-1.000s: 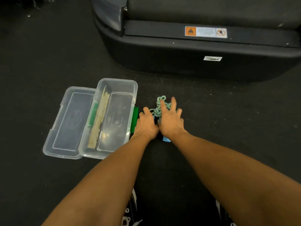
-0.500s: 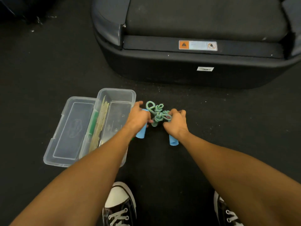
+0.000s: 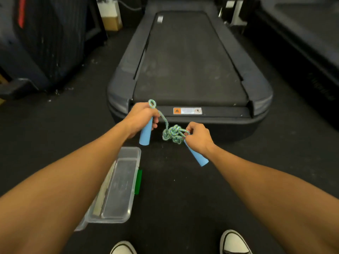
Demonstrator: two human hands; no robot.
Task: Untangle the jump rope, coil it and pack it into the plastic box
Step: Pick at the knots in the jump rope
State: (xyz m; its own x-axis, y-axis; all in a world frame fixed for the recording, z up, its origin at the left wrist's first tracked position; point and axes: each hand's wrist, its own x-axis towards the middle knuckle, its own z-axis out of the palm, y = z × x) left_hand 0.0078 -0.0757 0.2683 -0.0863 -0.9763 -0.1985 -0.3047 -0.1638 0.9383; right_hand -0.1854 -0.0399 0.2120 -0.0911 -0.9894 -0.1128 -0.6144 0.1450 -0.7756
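Observation:
The jump rope has a green-and-blue braided cord (image 3: 173, 133) bunched in a knot and two light blue handles. My left hand (image 3: 140, 117) is closed around one handle (image 3: 145, 133), with a small loop of cord sticking up above the fist. My right hand (image 3: 198, 137) grips the other handle (image 3: 196, 154) and pinches the knot at its top. Both are held in the air above the floor. The clear plastic box (image 3: 119, 187) lies open on the floor below my left forearm, which hides its lid side.
A black treadmill (image 3: 189, 70) stands straight ahead, its rear end just beyond my hands. Dark equipment lines both sides. The floor is black rubber. My two sneakers (image 3: 234, 241) show at the bottom edge. A green latch (image 3: 138, 181) sticks out of the box's right side.
Both hands took the handles off the floor and lifted the rope up. My view rose, so the box now lies lower and the whole treadmill belt shows.

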